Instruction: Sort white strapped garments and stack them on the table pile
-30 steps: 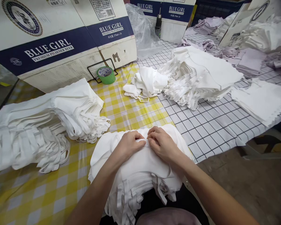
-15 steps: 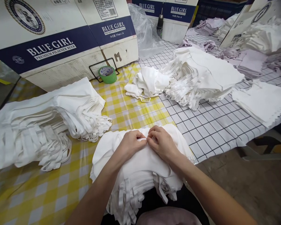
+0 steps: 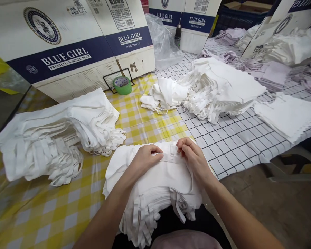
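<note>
A thick stack of white strappy garments (image 3: 155,180) lies at the table's front edge, its thin straps hanging down towards my lap. My left hand (image 3: 148,158) rests on the top garment, thumb and fingers pinched on its folded upper edge. Further right along the same edge, my right hand (image 3: 191,155) has its thumb and fingertips closed on the fabric. Between both hands the edge band is exposed, with small pale marks on it that are too fine to make out.
More white garments are piled at left (image 3: 54,135) and beyond (image 3: 228,83), beside a crumpled white piece (image 3: 168,93). Green tape (image 3: 122,85) sits in a wire holder before a beer carton (image 3: 75,55). A power drill (image 3: 178,34) stands behind. White fabric pieces (image 3: 290,114) lie at right.
My right hand has moved right along the garment's edge, away from my left hand, opening a gap between them. My left hand stays on the fabric. The view has shifted slightly.
</note>
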Demonstrator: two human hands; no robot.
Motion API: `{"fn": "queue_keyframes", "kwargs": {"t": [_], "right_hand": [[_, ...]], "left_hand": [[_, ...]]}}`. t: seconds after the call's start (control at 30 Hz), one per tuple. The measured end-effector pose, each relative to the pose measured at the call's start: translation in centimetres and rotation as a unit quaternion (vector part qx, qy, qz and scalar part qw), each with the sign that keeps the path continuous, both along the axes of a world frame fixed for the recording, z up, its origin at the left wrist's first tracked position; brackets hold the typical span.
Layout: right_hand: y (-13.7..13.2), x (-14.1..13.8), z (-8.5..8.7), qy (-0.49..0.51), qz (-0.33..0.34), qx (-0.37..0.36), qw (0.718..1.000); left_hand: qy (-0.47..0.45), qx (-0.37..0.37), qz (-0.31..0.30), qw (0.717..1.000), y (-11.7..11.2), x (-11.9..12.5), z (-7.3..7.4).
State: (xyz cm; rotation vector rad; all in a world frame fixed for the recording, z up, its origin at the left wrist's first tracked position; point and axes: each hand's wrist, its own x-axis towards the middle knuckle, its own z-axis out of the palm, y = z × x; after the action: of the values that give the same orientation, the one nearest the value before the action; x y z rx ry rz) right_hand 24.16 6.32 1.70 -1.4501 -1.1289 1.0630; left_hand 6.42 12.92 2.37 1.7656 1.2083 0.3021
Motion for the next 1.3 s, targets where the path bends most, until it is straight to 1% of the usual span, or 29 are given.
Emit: {"fn": "queue_keyframes", "kwargs": {"t": [0.07, 0.17, 0.37, 0.47, 0.57, 0.7, 0.87, 0.97, 1.07, 1.13, 1.23, 1.3], "right_hand": [[-0.8, 0.2, 0.4, 0.039, 0.005, -0.010, 0.999], [-2.1, 0.2, 0.9, 0.070, 0.020, -0.003, 0.997], [-4.0, -0.5, 1.8, 0.115, 0.068, 0.016, 0.991], [-4.7, -1.3, 2.0, 0.117, 0.095, 0.008, 0.989], [-5.3, -2.1, 2.1, 0.112, 0.120, 0.003, 0.986], [-6.0, -3.0, 2.2, 0.095, 0.140, 0.007, 0.985], [-6.6, -3.5, 2.6, 0.070, 0.151, 0.001, 0.986], [-6.9, -3.9, 2.6, 0.053, 0.159, 0.004, 0.986], [-7.1, -4.0, 2.5, 0.018, 0.163, 0.018, 0.986], [-7.3, -3.7, 2.3, -0.020, 0.152, 0.031, 0.988], [-7.6, -2.6, 1.9, -0.096, 0.123, 0.053, 0.986], [-8.0, -1.5, 1.6, -0.146, 0.111, 0.059, 0.981]], "left_hand": [[-0.012, 0.002, 0.012, 1.000, -0.5, -0.2, 0.1], [-0.027, 0.043, 0.027, 0.998, -1.6, -0.6, 0.5], [-0.014, 0.109, 0.045, 0.993, -4.5, -1.9, 2.1], [-0.011, 0.125, 0.049, 0.991, -5.9, -2.5, 2.8], [-0.020, 0.128, 0.041, 0.991, -7.2, -2.8, 3.2], [-0.034, 0.134, 0.028, 0.990, -8.7, -3.1, 3.3], [-0.037, 0.130, 0.038, 0.990, -9.9, -4.1, 3.4], [-0.050, 0.128, 0.040, 0.990, -10.4, -5.0, 3.2], [-0.038, 0.129, 0.051, 0.990, -10.8, -6.2, 2.6], [-0.011, 0.133, 0.066, 0.989, -11.0, -7.7, 1.8], [0.038, 0.155, 0.089, 0.983, -11.8, -10.5, 0.4], [0.068, 0.183, 0.084, 0.977, -12.5, -12.3, -0.4]]}}
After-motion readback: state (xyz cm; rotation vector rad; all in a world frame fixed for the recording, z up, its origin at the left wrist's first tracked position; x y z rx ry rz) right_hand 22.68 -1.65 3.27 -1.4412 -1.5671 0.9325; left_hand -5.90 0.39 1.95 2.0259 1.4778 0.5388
